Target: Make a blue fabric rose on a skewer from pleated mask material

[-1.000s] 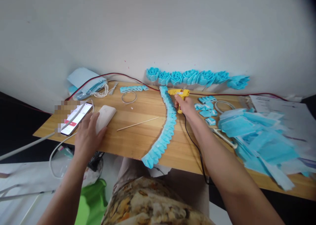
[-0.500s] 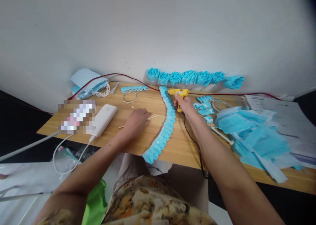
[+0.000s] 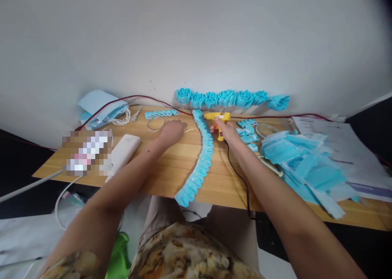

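My right hand (image 3: 223,128) is wrapped round a yellow glue gun (image 3: 226,116), whose nozzle points left at the far end of a pleated light-blue strip (image 3: 204,152). This strip curves down the wooden table to its front edge. My left hand (image 3: 173,132) is closed over a thin wooden stick (image 3: 190,129), left of the strip; one end of the stick shows past the fingers. A wire ring (image 3: 156,123) and a short pleated blue piece (image 3: 161,114) lie just beyond my left hand.
Several blue fabric roses (image 3: 226,97) line the wall. Blue sheets (image 3: 315,164) are piled at right beside papers (image 3: 333,136). Small folded pieces (image 3: 247,132) lie near my right hand. A white power bank (image 3: 124,152) sits at left. The gun's black cord (image 3: 241,175) hangs over the front edge.
My left hand has moved away from me across the table, and the stick has moved with it. My right hand holds the glue gun in about the same place. The view has shifted slightly.
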`<control>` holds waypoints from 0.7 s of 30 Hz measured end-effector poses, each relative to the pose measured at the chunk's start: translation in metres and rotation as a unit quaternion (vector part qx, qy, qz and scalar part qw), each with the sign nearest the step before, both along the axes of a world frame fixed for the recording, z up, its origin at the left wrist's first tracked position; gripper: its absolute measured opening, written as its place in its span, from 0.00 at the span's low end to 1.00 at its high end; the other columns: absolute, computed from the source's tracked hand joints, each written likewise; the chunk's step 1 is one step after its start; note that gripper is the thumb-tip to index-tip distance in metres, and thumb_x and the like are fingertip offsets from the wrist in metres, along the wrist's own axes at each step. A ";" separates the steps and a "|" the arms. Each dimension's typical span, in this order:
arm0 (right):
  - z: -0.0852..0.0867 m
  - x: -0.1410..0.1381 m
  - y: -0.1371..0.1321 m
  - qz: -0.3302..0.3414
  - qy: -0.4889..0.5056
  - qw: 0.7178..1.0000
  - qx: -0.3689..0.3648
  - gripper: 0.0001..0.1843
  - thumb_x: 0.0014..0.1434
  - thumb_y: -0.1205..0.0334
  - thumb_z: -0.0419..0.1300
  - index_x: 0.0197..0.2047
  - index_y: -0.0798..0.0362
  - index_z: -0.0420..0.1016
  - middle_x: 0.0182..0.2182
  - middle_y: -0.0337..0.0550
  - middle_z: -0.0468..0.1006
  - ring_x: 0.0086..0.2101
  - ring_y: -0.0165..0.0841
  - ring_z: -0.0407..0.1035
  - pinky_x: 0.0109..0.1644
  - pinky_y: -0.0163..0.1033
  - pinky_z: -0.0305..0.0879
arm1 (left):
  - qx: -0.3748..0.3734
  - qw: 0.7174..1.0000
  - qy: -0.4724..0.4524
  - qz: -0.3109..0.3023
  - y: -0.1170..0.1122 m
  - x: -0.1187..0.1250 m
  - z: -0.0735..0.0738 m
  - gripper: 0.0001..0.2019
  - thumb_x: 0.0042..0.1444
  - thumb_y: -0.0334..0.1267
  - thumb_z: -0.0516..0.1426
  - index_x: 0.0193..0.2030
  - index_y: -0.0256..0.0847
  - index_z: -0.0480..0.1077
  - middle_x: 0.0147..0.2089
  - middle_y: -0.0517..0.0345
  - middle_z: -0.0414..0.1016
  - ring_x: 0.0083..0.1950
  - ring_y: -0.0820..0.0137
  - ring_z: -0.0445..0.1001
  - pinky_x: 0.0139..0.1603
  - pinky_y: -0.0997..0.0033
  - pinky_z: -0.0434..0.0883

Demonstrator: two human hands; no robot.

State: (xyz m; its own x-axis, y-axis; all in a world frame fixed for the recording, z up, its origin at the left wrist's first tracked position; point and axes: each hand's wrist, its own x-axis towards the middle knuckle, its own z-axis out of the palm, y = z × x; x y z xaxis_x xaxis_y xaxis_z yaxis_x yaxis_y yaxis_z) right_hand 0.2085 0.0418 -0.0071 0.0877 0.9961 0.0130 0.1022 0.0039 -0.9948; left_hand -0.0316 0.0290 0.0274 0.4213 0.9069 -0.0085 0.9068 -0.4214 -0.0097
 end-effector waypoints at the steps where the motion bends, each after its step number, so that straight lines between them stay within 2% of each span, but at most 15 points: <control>1: -0.001 0.001 -0.002 -0.002 0.007 1.000 -0.001 0.31 0.54 0.30 0.66 0.24 0.53 0.77 0.25 0.45 0.81 0.24 0.29 0.73 0.27 0.33 0.70 | 0.001 1.000 -0.008 0.002 0.004 0.002 0.000 0.20 0.68 0.31 0.48 0.60 0.36 0.75 0.54 0.39 0.79 0.56 0.54 0.78 0.54 0.59 0.70; 4: -0.005 0.003 -0.008 -0.010 0.015 1.000 -0.011 0.32 0.52 0.28 0.66 0.26 0.52 0.78 0.26 0.44 0.82 0.21 0.28 0.70 0.23 0.33 0.68 | 0.005 1.000 -0.019 0.003 0.014 0.008 -0.001 0.19 0.70 0.34 0.48 0.55 0.34 0.77 0.52 0.38 0.81 0.55 0.54 0.78 0.54 0.58 0.71; 7: -0.009 0.005 -0.014 -0.008 -0.011 1.000 -0.022 0.32 0.52 0.28 0.66 0.27 0.53 0.79 0.27 0.45 0.83 0.21 0.27 0.70 0.23 0.32 0.67 | 0.007 1.000 -0.024 0.000 0.019 0.010 -0.007 0.19 0.70 0.33 0.47 0.50 0.33 0.79 0.50 0.38 0.81 0.53 0.55 0.78 0.54 0.59 0.70; 13: -0.010 0.006 -0.018 -0.011 -0.022 0.999 -0.030 0.35 0.50 0.24 0.64 0.26 0.53 0.79 0.27 0.46 0.83 0.21 0.27 0.69 0.24 0.32 0.67 | 0.028 0.997 -0.073 0.025 0.019 0.001 -0.021 0.20 0.69 0.32 0.47 0.57 0.34 0.78 0.52 0.40 0.80 0.55 0.57 0.77 0.57 0.60 0.69; 21: -0.007 0.007 -0.023 0.009 -0.044 0.999 -0.029 0.38 0.51 0.21 0.61 0.28 0.53 0.80 0.29 0.48 0.84 0.24 0.30 0.73 0.27 0.33 0.69 | 0.032 0.995 -0.086 0.034 0.020 0.002 -0.023 0.19 0.69 0.34 0.48 0.53 0.37 0.79 0.50 0.43 0.80 0.52 0.57 0.77 0.55 0.60 0.68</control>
State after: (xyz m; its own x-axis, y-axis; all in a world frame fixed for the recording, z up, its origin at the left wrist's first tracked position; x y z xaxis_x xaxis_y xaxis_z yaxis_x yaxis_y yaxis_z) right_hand 0.2151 0.0192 -0.0145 0.0706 0.9968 -0.0379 0.1907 -0.0508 -0.9803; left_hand -0.0300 0.0494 0.0040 0.3497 0.9295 0.1174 0.9234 -0.3631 0.1242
